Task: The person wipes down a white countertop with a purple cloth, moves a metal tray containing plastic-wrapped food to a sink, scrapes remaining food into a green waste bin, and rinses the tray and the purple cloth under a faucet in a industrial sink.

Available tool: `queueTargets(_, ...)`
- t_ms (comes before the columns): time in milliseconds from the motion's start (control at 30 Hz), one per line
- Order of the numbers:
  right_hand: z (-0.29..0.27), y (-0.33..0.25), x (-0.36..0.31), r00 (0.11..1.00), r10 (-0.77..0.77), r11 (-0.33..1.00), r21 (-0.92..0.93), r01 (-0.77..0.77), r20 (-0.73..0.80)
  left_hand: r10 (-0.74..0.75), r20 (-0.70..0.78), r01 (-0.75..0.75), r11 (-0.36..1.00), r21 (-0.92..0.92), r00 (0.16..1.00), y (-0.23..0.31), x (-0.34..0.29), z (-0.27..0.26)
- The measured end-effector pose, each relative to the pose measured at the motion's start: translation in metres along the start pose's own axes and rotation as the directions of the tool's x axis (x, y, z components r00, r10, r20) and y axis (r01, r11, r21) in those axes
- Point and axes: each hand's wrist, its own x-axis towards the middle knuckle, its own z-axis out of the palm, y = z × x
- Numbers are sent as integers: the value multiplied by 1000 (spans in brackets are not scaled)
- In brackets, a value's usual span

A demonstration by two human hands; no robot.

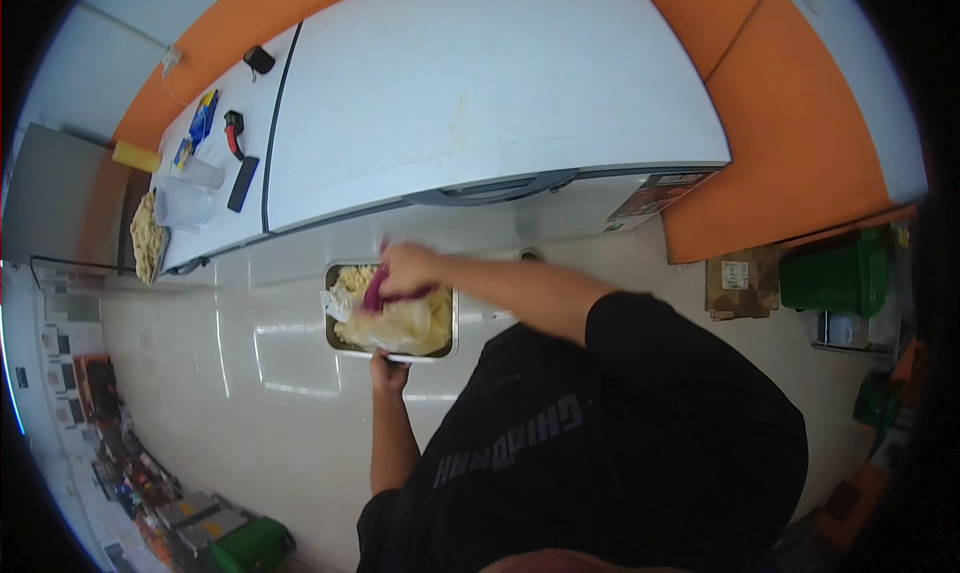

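A rectangular metal tray [455, 313] is held in front of me, over the floor. Pale yellow, lumpy food [357, 277] fills it, partly covered by a thin clear plastic bag [415, 325]. My left hand [390, 370] is closed on the tray's near rim. Above the tray's far side, my right hand [412, 268] grips a maroon cloth [376, 291]; motion smears both. White crumpled material [338, 301] lies at the tray's left side, its kind unclear.
A white chest freezer [480, 83] stands just beyond the tray. On its left end are a clear plastic container [183, 205], a black flat object [243, 184] and a bag of pale food [147, 238]. A cardboard box [735, 298] and green bin [835, 278] stand at right.
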Motion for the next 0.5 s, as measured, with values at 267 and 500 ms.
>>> queueTargets(267, 4, -88, -114, 980, -130, 959, 232, 162, -150, 20, 145, -11, 998, -62, 989, -59, -63, -124)
queueTargets(500, -18, -59, -216, 863, -129, 666, 603, 440, -488, -72, 46, 73, 997, -13, 996, -112, -127, -165)
